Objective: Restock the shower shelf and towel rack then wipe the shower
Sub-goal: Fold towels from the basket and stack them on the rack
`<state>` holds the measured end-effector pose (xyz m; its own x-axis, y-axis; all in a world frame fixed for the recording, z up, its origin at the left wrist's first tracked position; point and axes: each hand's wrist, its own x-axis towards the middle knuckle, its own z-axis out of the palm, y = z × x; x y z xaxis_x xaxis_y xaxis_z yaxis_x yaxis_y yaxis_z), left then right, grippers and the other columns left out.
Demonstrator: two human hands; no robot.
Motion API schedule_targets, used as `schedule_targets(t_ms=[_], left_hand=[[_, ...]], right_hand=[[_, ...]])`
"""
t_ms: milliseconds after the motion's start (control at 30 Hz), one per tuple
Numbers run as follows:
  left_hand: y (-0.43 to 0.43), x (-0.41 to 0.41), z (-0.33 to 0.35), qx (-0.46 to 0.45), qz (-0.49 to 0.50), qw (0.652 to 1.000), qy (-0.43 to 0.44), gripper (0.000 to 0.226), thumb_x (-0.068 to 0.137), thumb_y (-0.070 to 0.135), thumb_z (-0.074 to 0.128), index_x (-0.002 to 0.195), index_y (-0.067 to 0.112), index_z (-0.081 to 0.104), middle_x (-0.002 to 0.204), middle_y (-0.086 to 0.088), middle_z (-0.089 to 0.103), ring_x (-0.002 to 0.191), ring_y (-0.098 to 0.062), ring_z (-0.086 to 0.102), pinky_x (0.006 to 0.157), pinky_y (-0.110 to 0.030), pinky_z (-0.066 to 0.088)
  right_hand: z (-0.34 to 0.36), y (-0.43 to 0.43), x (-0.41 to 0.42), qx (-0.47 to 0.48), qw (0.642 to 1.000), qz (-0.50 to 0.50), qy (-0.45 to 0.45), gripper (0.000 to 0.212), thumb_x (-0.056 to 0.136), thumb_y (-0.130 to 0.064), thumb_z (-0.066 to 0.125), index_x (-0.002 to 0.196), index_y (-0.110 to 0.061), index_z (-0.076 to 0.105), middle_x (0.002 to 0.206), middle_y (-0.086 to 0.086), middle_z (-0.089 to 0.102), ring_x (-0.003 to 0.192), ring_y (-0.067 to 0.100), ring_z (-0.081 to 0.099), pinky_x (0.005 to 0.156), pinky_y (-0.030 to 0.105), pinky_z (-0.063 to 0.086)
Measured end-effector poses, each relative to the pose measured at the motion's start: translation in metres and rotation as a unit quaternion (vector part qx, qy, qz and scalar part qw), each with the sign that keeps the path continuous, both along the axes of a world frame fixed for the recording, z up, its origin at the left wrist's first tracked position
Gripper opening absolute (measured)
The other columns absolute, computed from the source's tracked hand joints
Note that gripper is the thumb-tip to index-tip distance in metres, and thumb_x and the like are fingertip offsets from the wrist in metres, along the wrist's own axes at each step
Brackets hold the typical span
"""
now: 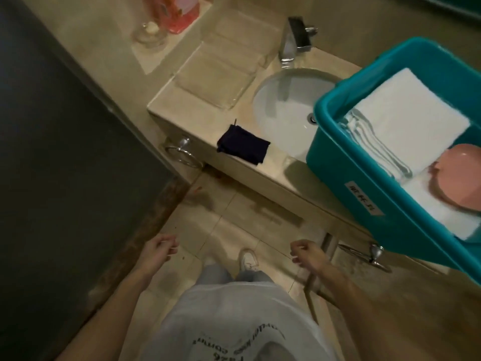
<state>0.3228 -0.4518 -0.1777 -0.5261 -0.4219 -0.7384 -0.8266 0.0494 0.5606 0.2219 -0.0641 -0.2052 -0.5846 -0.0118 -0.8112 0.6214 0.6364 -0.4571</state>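
Observation:
A teal plastic tub (338,142) stands on the vanity counter at the right. It holds folded white towels (406,115) and a pink dish (460,178). A folded dark blue cloth (243,147) lies on the counter's front edge, left of the sink (286,121). My left hand (158,250) and my right hand (308,256) hang low over the floor in front of me, fingers loosely curled, holding nothing. Both are well short of the counter.
A clear tray (216,74) lies on the counter left of the chrome faucet (294,40). A pink bottle (179,14) and a glass dish (151,32) stand at the back. Chrome towel rings (182,152) (372,256) hang below the counter. A dark wall (65,152) runs along the left.

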Motion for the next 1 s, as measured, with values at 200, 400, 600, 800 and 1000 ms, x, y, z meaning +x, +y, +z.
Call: schedule_targets(t_ms=[200, 400, 600, 800, 1000], left_hand=[[-0.008, -0.051, -0.034, 0.041, -0.101, 0.993, -0.045, 0.015, 0.102, 0.012, 0.053, 0.098, 0.008, 0.067, 0.1, -0.018, 0.07, 0.094, -0.031, 0.064, 0.075, -0.031, 0.048], [-0.009, -0.122, -0.016, 0.054, -0.254, 0.966, -0.018, 0.021, 0.101, 0.005, 0.052, 0.091, 0.017, 0.067, 0.094, -0.014, 0.068, 0.097, -0.037, 0.063, 0.082, -0.038, 0.049], [0.046, -0.219, 0.06, 0.039, -0.416, 0.892, 0.175, 0.018, 0.1, 0.018, 0.058, 0.114, 0.026, 0.066, 0.109, 0.011, 0.067, 0.105, -0.002, 0.061, 0.09, -0.023, 0.049], [0.132, -0.279, 0.159, 0.066, -0.452, 0.816, 0.353, 0.021, 0.098, 0.022, 0.06, 0.117, 0.029, 0.067, 0.11, 0.017, 0.07, 0.106, -0.003, 0.064, 0.087, -0.019, 0.052], [0.216, -0.319, 0.22, 0.043, -0.501, 0.72, 0.478, 0.028, 0.097, 0.025, 0.059, 0.123, 0.018, 0.064, 0.119, 0.009, 0.065, 0.111, -0.009, 0.062, 0.089, -0.012, 0.051]], right_hand=[[0.038, -0.021, -0.028, -0.011, 0.993, -0.078, 0.086, 0.023, 0.099, -0.029, 0.057, 0.119, -0.021, 0.064, 0.11, 0.004, 0.069, 0.09, 0.013, 0.069, 0.074, 0.024, 0.055], [0.115, -0.042, -0.046, 0.018, 0.971, -0.119, 0.206, 0.029, 0.098, -0.041, 0.059, 0.124, -0.032, 0.064, 0.113, -0.013, 0.068, 0.103, 0.004, 0.066, 0.094, 0.032, 0.055], [0.206, -0.044, -0.064, 0.019, 0.912, -0.195, 0.359, 0.025, 0.097, -0.028, 0.062, 0.121, -0.03, 0.067, 0.11, -0.015, 0.071, 0.102, 0.002, 0.067, 0.092, 0.026, 0.054], [0.246, 0.0, -0.091, 0.011, 0.857, -0.295, 0.422, 0.022, 0.098, -0.023, 0.061, 0.119, -0.025, 0.068, 0.109, -0.008, 0.074, 0.104, 0.009, 0.069, 0.094, 0.033, 0.056], [0.235, 0.074, -0.138, 0.073, 0.853, -0.318, 0.408, 0.026, 0.097, -0.022, 0.062, 0.123, -0.022, 0.065, 0.117, -0.006, 0.069, 0.104, 0.001, 0.064, 0.09, 0.007, 0.046]])
